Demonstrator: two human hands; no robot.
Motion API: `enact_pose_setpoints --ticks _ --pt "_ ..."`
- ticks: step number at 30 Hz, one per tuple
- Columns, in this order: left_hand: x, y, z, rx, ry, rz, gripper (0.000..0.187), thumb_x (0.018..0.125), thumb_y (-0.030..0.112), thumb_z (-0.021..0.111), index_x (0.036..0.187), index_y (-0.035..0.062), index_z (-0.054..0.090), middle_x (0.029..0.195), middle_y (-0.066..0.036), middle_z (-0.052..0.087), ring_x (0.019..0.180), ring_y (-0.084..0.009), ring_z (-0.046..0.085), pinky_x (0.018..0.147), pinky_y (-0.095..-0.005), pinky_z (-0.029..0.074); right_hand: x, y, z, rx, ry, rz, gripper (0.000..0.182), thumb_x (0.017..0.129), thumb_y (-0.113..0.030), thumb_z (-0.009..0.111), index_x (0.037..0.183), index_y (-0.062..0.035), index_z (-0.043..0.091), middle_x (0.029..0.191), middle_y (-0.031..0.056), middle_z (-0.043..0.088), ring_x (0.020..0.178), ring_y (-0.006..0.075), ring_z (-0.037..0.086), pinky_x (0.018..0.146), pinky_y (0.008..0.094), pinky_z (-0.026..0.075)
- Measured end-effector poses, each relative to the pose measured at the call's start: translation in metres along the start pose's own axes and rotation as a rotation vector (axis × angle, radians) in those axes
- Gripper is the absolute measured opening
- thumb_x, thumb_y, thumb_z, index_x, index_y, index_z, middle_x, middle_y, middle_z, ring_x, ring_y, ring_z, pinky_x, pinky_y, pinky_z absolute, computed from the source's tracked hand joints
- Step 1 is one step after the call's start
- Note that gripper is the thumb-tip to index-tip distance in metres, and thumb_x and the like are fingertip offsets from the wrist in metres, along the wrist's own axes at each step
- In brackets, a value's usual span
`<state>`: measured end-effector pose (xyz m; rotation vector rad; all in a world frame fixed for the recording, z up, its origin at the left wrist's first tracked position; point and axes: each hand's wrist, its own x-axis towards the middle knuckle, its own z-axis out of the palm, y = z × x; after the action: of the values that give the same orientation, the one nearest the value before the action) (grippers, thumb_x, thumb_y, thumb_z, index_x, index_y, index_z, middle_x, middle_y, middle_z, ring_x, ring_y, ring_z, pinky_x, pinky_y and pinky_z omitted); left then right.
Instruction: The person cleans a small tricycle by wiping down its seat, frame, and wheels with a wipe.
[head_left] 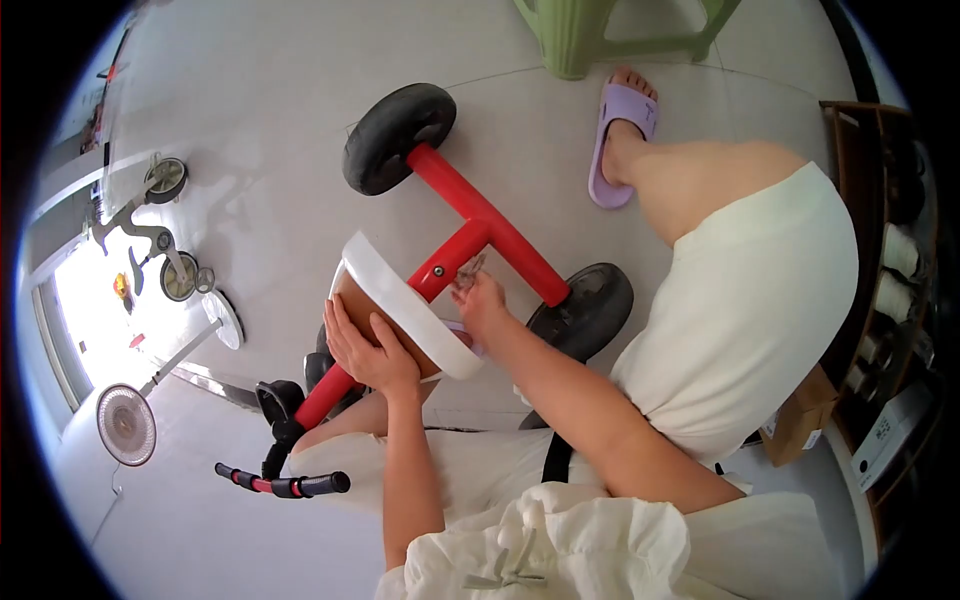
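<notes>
Left hand: the left hand (368, 348) lies flat on the underside of the white seat (405, 305), just left of frame centre. Its fingers are spread and loosely curved over the brown underside, pressing rather than clenching. The forearm rises straight up from the bottom edge of the frame.

Right hand: the right hand (480, 300) sits at frame centre, against the red frame (485, 225) where the seat post meets the crossbar. Its fingers are pinched together on a small metallic part (468, 270); what the part is cannot be told. The forearm runs diagonally down to the lower right, elbow bent.

Tricycle: it lies on its side across the person's lap and the floor. The seat faces the lower left.

Wheels: one black wheel (397, 136) is above centre, another (585, 310) just right of the right hand.

Handlebar: the black and red handlebar (285, 483) is in the lower left, well apart from both hands.

Surroundings: a foot in a purple slipper (622, 140) is at upper right, near a green stool (580, 35). A fan (127, 424) lies at far left on the pale tiled floor (260, 90).
</notes>
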<state>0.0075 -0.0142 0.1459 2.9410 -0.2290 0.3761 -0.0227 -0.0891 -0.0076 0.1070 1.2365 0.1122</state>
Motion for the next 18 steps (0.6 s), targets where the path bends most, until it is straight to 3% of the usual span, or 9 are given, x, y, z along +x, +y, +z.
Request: enact_pose_setpoints --ticks 2,4,7,8,12,15,17,18 --pt "0.000 -0.001 0.000 -0.012 -0.005 0.002 0.053 0.095 0.030 0.052 0.140 0.0013 0.049 0.142 -0.020 0.050 0.132 -0.0382 0.046 0.112 -0.0492 0.030 0.003 0.023 -0.005 0.032 -0.024 0.047 0.024 0.099 -0.032 0.049 0.107 -0.0155 0.064 0.097 0.0006 0.069 0.093 0.0128 0.063 0.090 0.0331 0.043" --pt "0.001 -0.002 0.001 -0.028 -0.003 -0.005 0.053 0.095 0.031 0.052 0.139 0.0007 0.050 0.141 -0.020 0.051 0.131 -0.0392 0.047 0.111 -0.0497 0.031 0.017 0.046 -0.018 0.044 -0.343 0.251 0.026 0.098 -0.032 0.047 0.104 -0.0129 0.063 0.096 0.0034 0.069 0.090 0.0161 0.065 0.090 0.0335 0.045" --pt "0.000 -0.003 0.001 -0.015 -0.001 0.007 0.054 0.095 0.032 0.051 0.139 0.0006 0.049 0.141 -0.020 0.052 0.130 -0.0394 0.047 0.111 -0.0499 0.032 -0.010 0.049 -0.011 -0.031 -0.448 0.400 0.029 0.098 -0.031 0.043 0.103 -0.0091 0.062 0.096 0.0062 0.069 0.092 0.0206 0.065 0.092 0.0338 0.047" --pt "-0.001 -0.004 0.003 -0.005 0.008 0.015 0.055 0.095 0.032 0.050 0.140 0.0005 0.049 0.141 -0.020 0.052 0.130 -0.0393 0.047 0.111 -0.0497 0.032 -0.055 0.023 0.019 -0.129 -0.331 0.361 0.030 0.099 -0.028 0.040 0.105 -0.0059 0.060 0.099 0.0086 0.069 0.098 0.0234 0.063 0.096 0.0342 0.047" --pt "-0.001 -0.005 0.003 0.011 0.009 0.028 0.056 0.095 0.032 0.050 0.140 0.0005 0.048 0.141 -0.020 0.052 0.130 -0.0391 0.047 0.111 -0.0494 0.032 -0.027 0.036 0.008 -0.192 -0.332 0.384 0.029 0.098 -0.026 0.040 0.107 -0.0056 0.059 0.103 0.0089 0.068 0.103 0.0227 0.063 0.098 0.0339 0.047" --pt "0.000 -0.004 0.002 0.013 0.002 0.036 0.056 0.095 0.033 0.051 0.141 -0.0003 0.048 0.141 -0.020 0.052 0.130 -0.0387 0.047 0.111 -0.0490 0.032 -0.024 0.038 0.010 -0.035 -0.323 0.294 0.028 0.098 -0.025 0.040 0.107 -0.0059 0.059 0.104 0.0093 0.068 0.099 0.0228 0.063 0.097 0.0351 0.047" --pt "0.001 -0.004 0.001 -0.036 -0.014 0.070 0.056 0.096 0.032 0.050 0.141 -0.0010 0.048 0.141 -0.020 0.052 0.131 -0.0386 0.047 0.111 -0.0487 0.032 -0.015 0.038 0.009 0.332 -0.406 0.282 0.027 0.098 -0.022 0.039 0.104 -0.0076 0.061 0.104 0.0092 0.068 0.096 0.0220 0.063 0.095 0.0369 0.048" --pt "0.001 -0.003 0.000 -0.029 -0.012 0.067 0.056 0.096 0.032 0.050 0.141 -0.0010 0.048 0.141 -0.020 0.052 0.131 -0.0386 0.047 0.111 -0.0487 0.032 -0.002 0.040 0.005 0.329 -0.407 0.289 0.027 0.098 -0.022 0.039 0.104 -0.0076 0.061 0.104 0.0092 0.068 0.096 0.0220 0.063 0.095 0.0369 0.048"
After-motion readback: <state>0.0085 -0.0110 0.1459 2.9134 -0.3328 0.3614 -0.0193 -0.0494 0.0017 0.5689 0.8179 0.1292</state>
